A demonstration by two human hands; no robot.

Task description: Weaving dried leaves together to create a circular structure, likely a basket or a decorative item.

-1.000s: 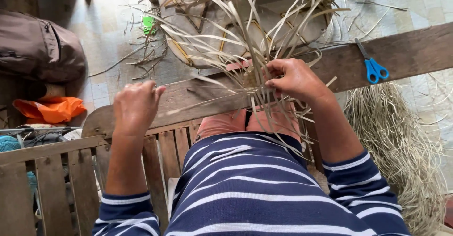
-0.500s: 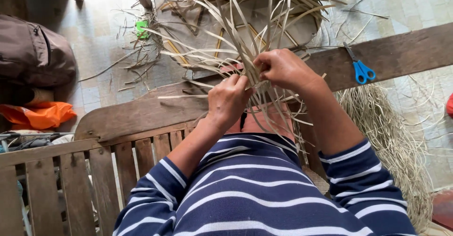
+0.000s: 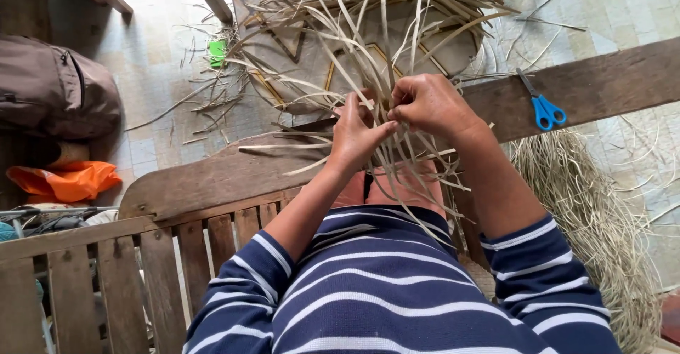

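Both hands, left [image 3: 355, 133], right [image 3: 429, 104], pinch straw strips [image 3: 368, 49]; woven base hidden behind them

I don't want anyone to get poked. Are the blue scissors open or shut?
Shut. The blue scissors lie flat on the wooden plank, blades together in one thin line, handle loops side by side. No hand touches them.

pale dried palm strips [image 3: 368, 64] — long, flat, splayed upward and outward in a loose fan — gathered above the lap.
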